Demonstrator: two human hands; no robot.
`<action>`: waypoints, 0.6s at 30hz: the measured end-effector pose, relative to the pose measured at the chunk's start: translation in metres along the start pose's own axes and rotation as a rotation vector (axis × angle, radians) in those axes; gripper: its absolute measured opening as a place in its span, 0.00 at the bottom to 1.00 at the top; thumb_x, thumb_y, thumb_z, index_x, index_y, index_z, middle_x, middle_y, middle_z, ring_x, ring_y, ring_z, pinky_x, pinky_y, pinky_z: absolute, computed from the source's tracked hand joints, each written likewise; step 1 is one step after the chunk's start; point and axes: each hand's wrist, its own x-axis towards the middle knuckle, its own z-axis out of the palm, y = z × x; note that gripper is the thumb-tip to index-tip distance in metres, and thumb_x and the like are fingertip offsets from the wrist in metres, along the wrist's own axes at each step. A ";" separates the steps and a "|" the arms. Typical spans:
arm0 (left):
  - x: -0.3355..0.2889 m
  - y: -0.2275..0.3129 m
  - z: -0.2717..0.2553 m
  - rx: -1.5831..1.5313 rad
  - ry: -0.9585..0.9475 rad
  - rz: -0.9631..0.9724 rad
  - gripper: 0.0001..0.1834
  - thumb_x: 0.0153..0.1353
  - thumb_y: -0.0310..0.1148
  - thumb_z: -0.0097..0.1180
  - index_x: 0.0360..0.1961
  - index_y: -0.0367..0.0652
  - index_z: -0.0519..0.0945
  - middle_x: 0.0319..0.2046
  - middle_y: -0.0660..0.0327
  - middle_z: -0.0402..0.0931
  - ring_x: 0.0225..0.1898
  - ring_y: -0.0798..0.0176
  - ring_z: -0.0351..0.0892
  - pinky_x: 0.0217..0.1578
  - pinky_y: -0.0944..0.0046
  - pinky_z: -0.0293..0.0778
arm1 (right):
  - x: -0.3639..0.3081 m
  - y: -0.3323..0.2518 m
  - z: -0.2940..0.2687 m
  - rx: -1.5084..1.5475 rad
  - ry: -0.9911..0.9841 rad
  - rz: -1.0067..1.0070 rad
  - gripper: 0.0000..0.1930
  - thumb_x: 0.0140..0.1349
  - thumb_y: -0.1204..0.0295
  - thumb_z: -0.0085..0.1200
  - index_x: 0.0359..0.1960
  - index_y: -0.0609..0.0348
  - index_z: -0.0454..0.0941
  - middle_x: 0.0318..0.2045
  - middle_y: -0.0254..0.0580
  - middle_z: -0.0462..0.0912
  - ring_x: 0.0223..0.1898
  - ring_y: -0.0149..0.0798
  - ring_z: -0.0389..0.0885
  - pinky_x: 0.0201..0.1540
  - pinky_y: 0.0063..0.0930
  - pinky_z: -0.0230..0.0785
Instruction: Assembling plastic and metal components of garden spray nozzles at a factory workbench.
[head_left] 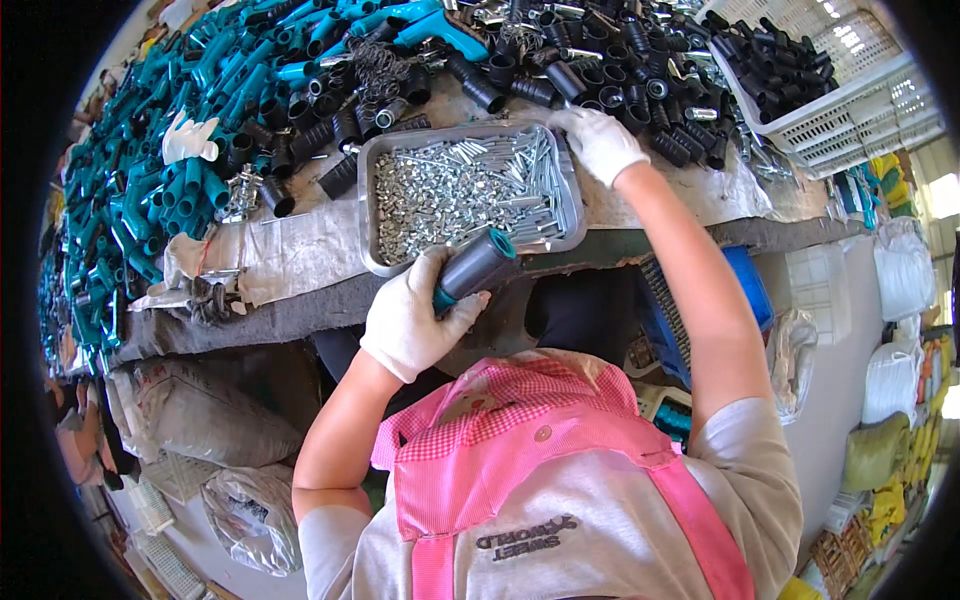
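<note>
My left hand (pixel 408 318), in a white glove, is closed around a dark grey tube with teal ends (pixel 478 264), held tilted over the near edge of a grey tray (pixel 368 225). The tray holds many small silver metal pins, screws and short fittings. My right hand (pixel 602 146), also gloved in white, reaches past the tray's far right corner with fingers stretched forward. It is nearest to a pile of black ribbed sleeves (pixel 606 78); nothing is plainly visible in its fingers. One smooth black tube (pixel 566 80) lies just beyond its fingertips.
A large heap of teal plastic handles (pixel 130 215) covers the left of the table. A loose white glove (pixel 190 138) lies on it. A white crate (pixel 830 125) with black parts stands far right. A blue crate (pixel 745 285) is below the table edge.
</note>
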 end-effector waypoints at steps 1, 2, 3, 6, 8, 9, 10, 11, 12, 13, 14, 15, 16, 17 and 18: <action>-0.001 -0.006 0.003 0.022 0.040 -0.036 0.31 0.51 0.46 0.63 0.48 0.35 0.70 0.32 0.43 0.78 0.34 0.42 0.79 0.36 0.53 0.74 | 0.004 0.004 0.000 -0.050 -0.059 -0.030 0.21 0.56 0.79 0.43 0.52 0.50 0.71 0.47 0.49 0.76 0.48 0.51 0.75 0.51 0.40 0.69; 0.000 -0.008 0.002 0.007 0.018 -0.116 0.32 0.49 0.47 0.64 0.48 0.34 0.70 0.32 0.43 0.77 0.34 0.42 0.79 0.37 0.55 0.74 | 0.007 0.007 0.001 -0.099 -0.117 -0.061 0.23 0.54 0.80 0.41 0.53 0.50 0.70 0.48 0.50 0.76 0.50 0.50 0.75 0.51 0.39 0.70; 0.002 -0.010 0.001 -0.044 -0.007 -0.175 0.32 0.49 0.46 0.65 0.49 0.34 0.70 0.31 0.43 0.77 0.34 0.44 0.79 0.37 0.56 0.74 | 0.008 0.012 0.001 -0.143 -0.132 -0.086 0.22 0.60 0.77 0.36 0.56 0.47 0.69 0.47 0.50 0.77 0.48 0.49 0.76 0.52 0.38 0.69; 0.010 -0.016 -0.004 -0.330 -0.101 -0.407 0.30 0.50 0.41 0.65 0.50 0.35 0.69 0.27 0.51 0.77 0.28 0.57 0.77 0.32 0.61 0.73 | 0.002 0.020 -0.006 -0.263 -0.089 -0.079 0.20 0.55 0.77 0.43 0.50 0.51 0.72 0.44 0.48 0.78 0.46 0.49 0.77 0.49 0.39 0.71; 0.009 -0.024 -0.004 -0.668 -0.178 -0.509 0.27 0.52 0.34 0.64 0.50 0.38 0.67 0.23 0.63 0.72 0.22 0.74 0.70 0.23 0.70 0.69 | 0.003 0.018 -0.010 -0.256 -0.066 0.204 0.17 0.58 0.72 0.47 0.50 0.48 0.71 0.43 0.47 0.78 0.41 0.50 0.79 0.43 0.40 0.74; 0.008 -0.024 -0.004 -0.757 -0.178 -0.488 0.25 0.53 0.34 0.63 0.49 0.39 0.67 0.24 0.64 0.72 0.23 0.73 0.70 0.24 0.70 0.69 | -0.001 0.016 -0.017 -0.290 0.021 0.235 0.18 0.59 0.72 0.48 0.53 0.49 0.67 0.42 0.47 0.78 0.40 0.52 0.79 0.41 0.41 0.73; 0.008 -0.025 -0.004 -0.845 -0.178 -0.465 0.24 0.53 0.34 0.62 0.48 0.40 0.67 0.24 0.64 0.71 0.23 0.73 0.70 0.24 0.70 0.69 | -0.004 0.016 -0.019 -0.234 0.157 0.174 0.20 0.59 0.72 0.48 0.54 0.49 0.65 0.41 0.47 0.77 0.38 0.49 0.79 0.39 0.39 0.74; 0.006 -0.033 -0.001 -0.955 -0.207 -0.441 0.21 0.58 0.40 0.58 0.47 0.42 0.68 0.24 0.65 0.70 0.23 0.73 0.68 0.22 0.71 0.67 | -0.007 0.013 -0.021 -0.177 0.292 0.115 0.21 0.59 0.72 0.49 0.56 0.48 0.63 0.40 0.47 0.77 0.36 0.46 0.80 0.37 0.37 0.74; 0.006 -0.033 -0.002 -1.217 -0.254 -0.494 0.22 0.60 0.45 0.55 0.48 0.42 0.67 0.25 0.65 0.68 0.22 0.72 0.67 0.21 0.72 0.64 | -0.008 -0.006 -0.031 0.241 0.283 0.224 0.20 0.62 0.71 0.48 0.56 0.51 0.63 0.39 0.45 0.77 0.34 0.36 0.80 0.34 0.30 0.74; 0.007 -0.033 -0.001 -1.482 -0.304 -0.544 0.24 0.62 0.50 0.51 0.48 0.41 0.67 0.25 0.64 0.66 0.21 0.72 0.65 0.19 0.73 0.62 | -0.010 -0.027 -0.036 0.674 0.259 0.227 0.19 0.63 0.71 0.47 0.56 0.53 0.63 0.38 0.44 0.76 0.34 0.33 0.79 0.35 0.27 0.73; 0.006 -0.034 -0.001 -1.570 -0.368 -0.506 0.28 0.63 0.59 0.42 0.48 0.43 0.67 0.24 0.64 0.64 0.19 0.72 0.61 0.17 0.74 0.58 | -0.013 -0.050 -0.042 1.107 0.226 0.226 0.18 0.64 0.72 0.46 0.55 0.55 0.64 0.38 0.43 0.76 0.34 0.31 0.78 0.35 0.24 0.73; 0.006 -0.036 -0.001 -1.574 -0.368 -0.509 0.28 0.63 0.59 0.42 0.48 0.43 0.67 0.24 0.64 0.64 0.19 0.72 0.61 0.17 0.74 0.58 | -0.015 -0.073 -0.052 1.196 0.176 0.210 0.16 0.66 0.71 0.46 0.53 0.60 0.64 0.39 0.43 0.77 0.34 0.32 0.78 0.36 0.23 0.72; 0.006 -0.038 -0.003 -1.612 -0.419 -0.478 0.28 0.63 0.59 0.42 0.47 0.43 0.68 0.24 0.65 0.64 0.19 0.73 0.62 0.18 0.74 0.58 | -0.016 -0.086 -0.053 1.250 0.133 0.161 0.15 0.66 0.70 0.46 0.53 0.61 0.64 0.39 0.44 0.77 0.34 0.32 0.78 0.36 0.23 0.72; 0.006 -0.039 -0.005 -1.651 -0.468 -0.447 0.28 0.64 0.59 0.41 0.47 0.43 0.69 0.24 0.66 0.65 0.20 0.74 0.62 0.18 0.74 0.59 | -0.016 -0.097 -0.051 1.305 0.089 0.110 0.15 0.66 0.70 0.46 0.52 0.62 0.65 0.38 0.45 0.76 0.34 0.32 0.77 0.36 0.23 0.72; 0.007 -0.037 -0.007 -1.654 -0.470 -0.449 0.28 0.64 0.59 0.41 0.47 0.43 0.69 0.24 0.66 0.65 0.20 0.74 0.62 0.18 0.74 0.59 | -0.018 -0.107 -0.050 1.336 0.056 0.068 0.14 0.67 0.68 0.45 0.50 0.63 0.65 0.38 0.45 0.77 0.34 0.32 0.77 0.36 0.23 0.73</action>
